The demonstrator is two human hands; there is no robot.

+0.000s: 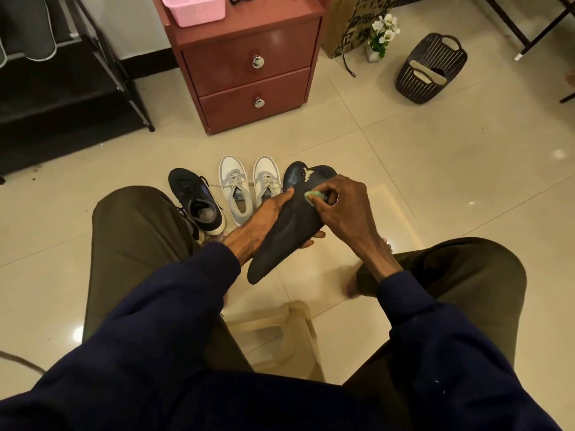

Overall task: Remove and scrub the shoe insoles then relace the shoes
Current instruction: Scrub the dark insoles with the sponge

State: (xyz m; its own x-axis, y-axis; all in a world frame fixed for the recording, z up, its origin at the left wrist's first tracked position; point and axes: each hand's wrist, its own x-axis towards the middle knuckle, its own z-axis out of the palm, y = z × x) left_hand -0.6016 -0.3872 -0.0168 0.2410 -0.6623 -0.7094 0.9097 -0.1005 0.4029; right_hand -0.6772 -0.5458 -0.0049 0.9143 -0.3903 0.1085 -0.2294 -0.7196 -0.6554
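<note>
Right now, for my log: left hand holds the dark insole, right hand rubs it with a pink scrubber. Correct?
Not pink: in the head view the scrubber in the right hand is pale green. The left hand holds the dark insole.

No legible text. Bag [348, 29] right of cabinet [249, 79]: black lettering, unreadable. White shoe [235, 188] before cabinet: inner label too blurred.

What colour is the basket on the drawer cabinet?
The basket is pink, seen in head view.
</note>
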